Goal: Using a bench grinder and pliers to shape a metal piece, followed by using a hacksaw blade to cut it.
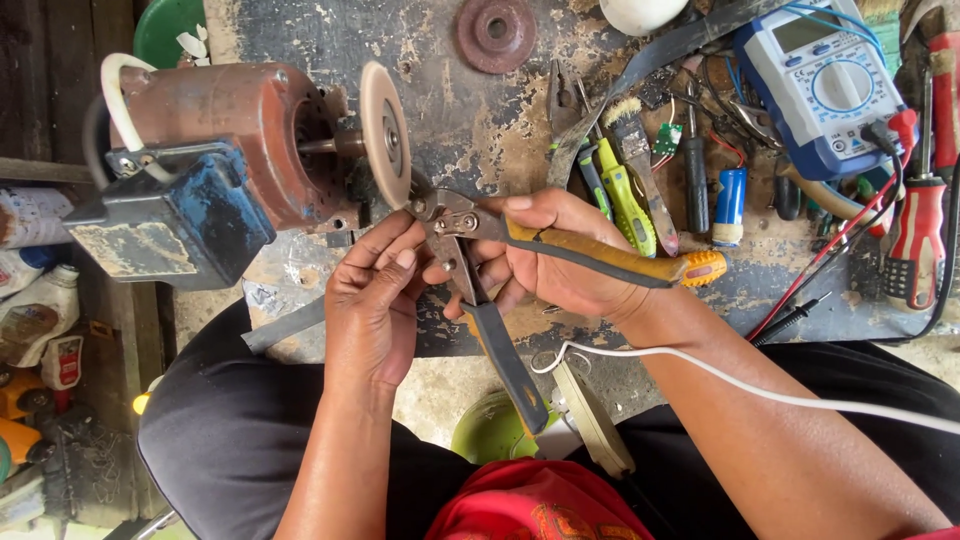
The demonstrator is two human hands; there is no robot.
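Even, diffuse daylight, bright overall; shadows are soft and short, deepest under the motor [215,140] and at the left edge. Mild glare on the white cable [760,392]. Focus is sharp throughout, with slight wide-angle curvature toward the frame edges.
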